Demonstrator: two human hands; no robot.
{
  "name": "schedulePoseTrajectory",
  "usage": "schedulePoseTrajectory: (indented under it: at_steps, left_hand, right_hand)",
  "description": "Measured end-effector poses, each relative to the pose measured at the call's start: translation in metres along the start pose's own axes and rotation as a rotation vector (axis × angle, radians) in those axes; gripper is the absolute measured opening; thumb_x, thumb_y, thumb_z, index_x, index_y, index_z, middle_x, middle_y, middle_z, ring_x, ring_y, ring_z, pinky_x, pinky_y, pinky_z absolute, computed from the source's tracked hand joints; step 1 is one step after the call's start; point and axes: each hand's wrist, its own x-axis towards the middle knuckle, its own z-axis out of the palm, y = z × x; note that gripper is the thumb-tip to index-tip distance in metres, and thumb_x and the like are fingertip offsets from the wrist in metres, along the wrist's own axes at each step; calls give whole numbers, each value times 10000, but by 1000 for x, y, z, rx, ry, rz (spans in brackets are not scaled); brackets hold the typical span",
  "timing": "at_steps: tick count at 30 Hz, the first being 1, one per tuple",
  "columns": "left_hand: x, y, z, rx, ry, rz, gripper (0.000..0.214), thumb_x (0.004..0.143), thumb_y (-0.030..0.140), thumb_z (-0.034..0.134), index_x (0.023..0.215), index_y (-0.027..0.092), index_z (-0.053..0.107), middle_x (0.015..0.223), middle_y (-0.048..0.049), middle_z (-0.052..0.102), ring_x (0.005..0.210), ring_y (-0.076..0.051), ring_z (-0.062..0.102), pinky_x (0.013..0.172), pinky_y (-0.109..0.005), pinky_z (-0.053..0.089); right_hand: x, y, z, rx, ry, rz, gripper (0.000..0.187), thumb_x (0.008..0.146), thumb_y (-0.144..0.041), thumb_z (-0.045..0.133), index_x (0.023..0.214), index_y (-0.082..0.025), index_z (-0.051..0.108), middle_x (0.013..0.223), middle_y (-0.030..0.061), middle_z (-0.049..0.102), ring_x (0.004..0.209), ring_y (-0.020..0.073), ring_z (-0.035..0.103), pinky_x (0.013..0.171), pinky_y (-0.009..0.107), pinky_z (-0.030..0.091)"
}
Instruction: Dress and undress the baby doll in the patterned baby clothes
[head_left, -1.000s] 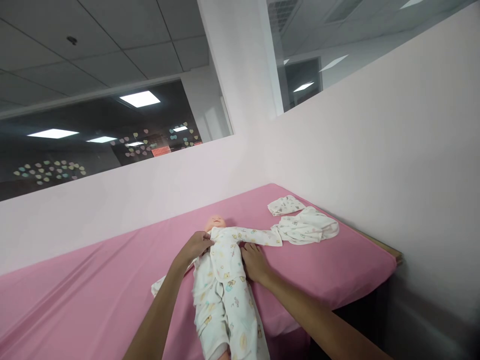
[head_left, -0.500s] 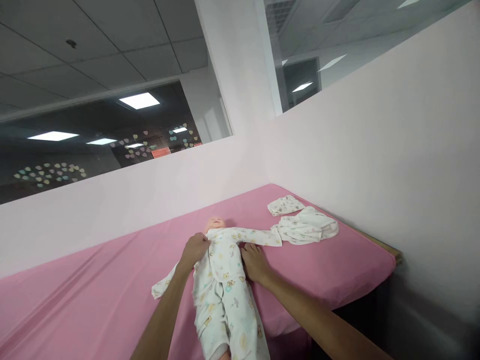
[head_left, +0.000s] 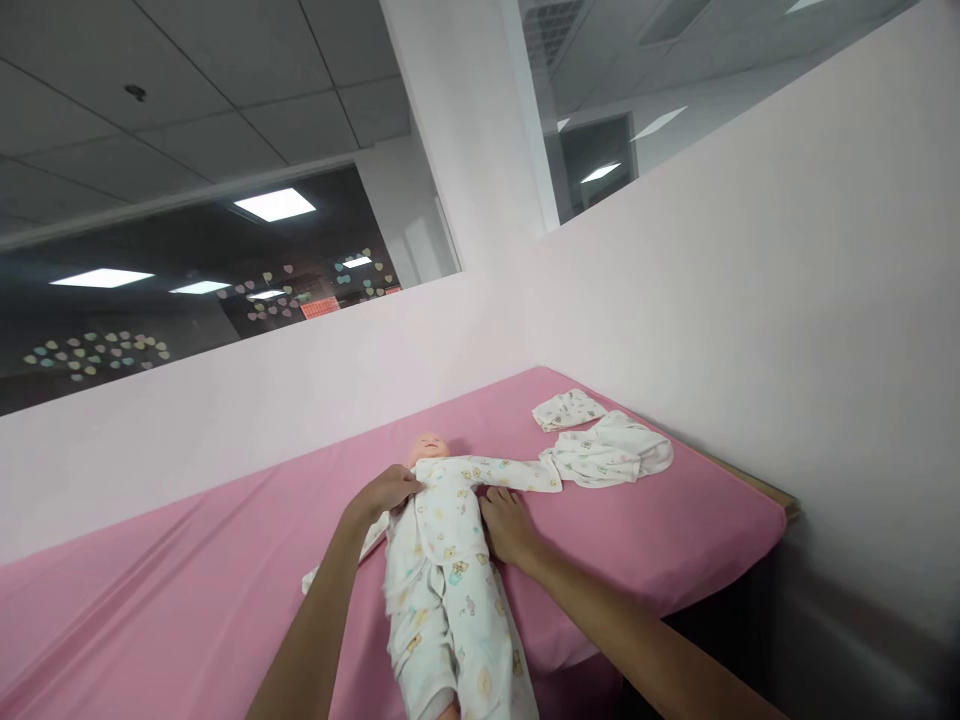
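Note:
A baby doll [head_left: 430,445] lies on its back, head away from me, in a white patterned baby shirt [head_left: 448,505] and matching trousers [head_left: 480,630]. One sleeve stretches out to the right; the other lies to the left, partly behind my left forearm. My left hand [head_left: 386,492] is at the shirt's upper left front by the collar, fingers closed on its edge. My right hand [head_left: 506,525] rests against the doll's right-hand side below the outstretched sleeve. Its fingers are curled, and whether they hold cloth is hidden.
The doll lies on a bed with a pink sheet [head_left: 247,560]. To the right are a folded patterned cloth [head_left: 568,410] and a crumpled white garment [head_left: 615,450], touching the sleeve's end. Pale walls [head_left: 720,330] with windows close off the far and right sides.
My left hand has shifted slightly at the collar, its wrist and forearm swinging a little left and covering more of the left sleeve. The right hand stays in place. The view has tilted slightly.

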Motion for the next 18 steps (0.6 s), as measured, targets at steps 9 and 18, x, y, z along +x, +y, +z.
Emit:
schedulePoseTrajectory:
  at_steps: [9, 18]
  left_hand:
    - [-8, -11, -6, -195, -81, 23, 405, 661, 525, 641, 624, 201, 401, 569, 56, 405, 516, -79, 357, 479, -226, 284]
    - [6, -4, 4, -20, 71, -44, 326, 709, 264, 542, 549, 231, 259, 420, 86, 242, 396, -64, 258, 438, -235, 207]
  right_hand:
    - [1, 0, 2, 0, 5, -6, 343, 807, -109, 492, 1131, -135, 601, 1205, 168, 563, 1121, 314, 458, 894, 412, 341]
    - [2, 2, 5, -9, 1, 2, 318, 819, -78, 466, 1096, -138, 612, 1177, 161, 571, 1122, 291, 458, 910, 408, 334]
